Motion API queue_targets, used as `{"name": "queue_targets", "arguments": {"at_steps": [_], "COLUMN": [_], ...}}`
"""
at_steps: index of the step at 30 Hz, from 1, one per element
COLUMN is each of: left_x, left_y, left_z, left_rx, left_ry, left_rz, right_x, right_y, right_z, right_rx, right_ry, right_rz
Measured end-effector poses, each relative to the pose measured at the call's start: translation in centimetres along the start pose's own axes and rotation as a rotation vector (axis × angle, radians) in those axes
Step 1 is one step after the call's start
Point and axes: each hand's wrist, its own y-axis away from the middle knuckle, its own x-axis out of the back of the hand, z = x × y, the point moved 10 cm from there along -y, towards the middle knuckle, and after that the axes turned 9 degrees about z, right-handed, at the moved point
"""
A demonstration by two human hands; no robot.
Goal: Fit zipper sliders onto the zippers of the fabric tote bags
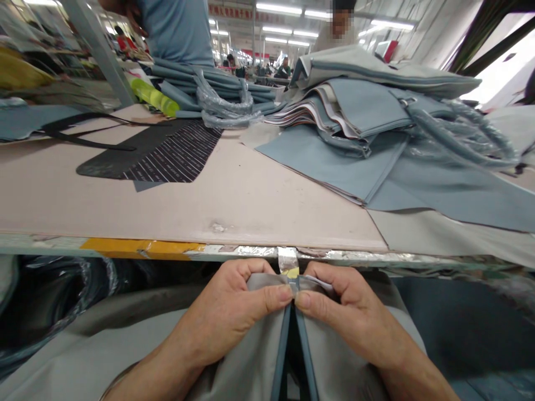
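Observation:
My left hand [228, 312] pinches a grey sheet-like workpiece [261, 345] between thumb and fingers, just below the table's front edge. Close beside it, my right hand [351, 309] grips the other side of the same piece, and the two thumb tips almost touch. Two blue-grey edge strips [307, 356] run down from the thumbs and spread apart around a dark gap. Between my hands, a small fitting with clear and yellow tape [289, 266] sticks out from the table edge and meets the top of the strips. The fingertips behind the material are hidden.
Ahead lies the pale tabletop [259, 195], its front edge patched with yellow tape [142, 248]. Dark striped pieces [175, 153] lie left, stacked blue-grey panels [371, 106] right. Plastic-wrapped handles [225, 100] sit at the back, near a person in a blue shirt [175, 30].

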Motion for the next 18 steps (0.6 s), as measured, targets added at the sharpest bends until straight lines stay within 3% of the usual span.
{"name": "queue_targets", "arguments": {"at_steps": [4, 10, 18], "left_x": [-0.1, -0.3, 0.1], "left_y": [0.4, 1.0, 1.3], "left_z": [0.3, -0.5, 1.8], "left_rx": [-0.033, 0.058, -0.102], "left_ry": [-0.057, -0.065, -0.210], "left_rz": [-0.051, -0.101, 0.040], "right_x": [0.5, 1.2, 1.5], "right_y": [0.2, 0.4, 0.8], "right_z": [0.0, 0.2, -0.4], "right_rx": [-0.012, -0.028, -0.007], "right_ry": [0.163, 0.265, 0.279], "right_rz": [0.017, 0.073, 0.168]}}
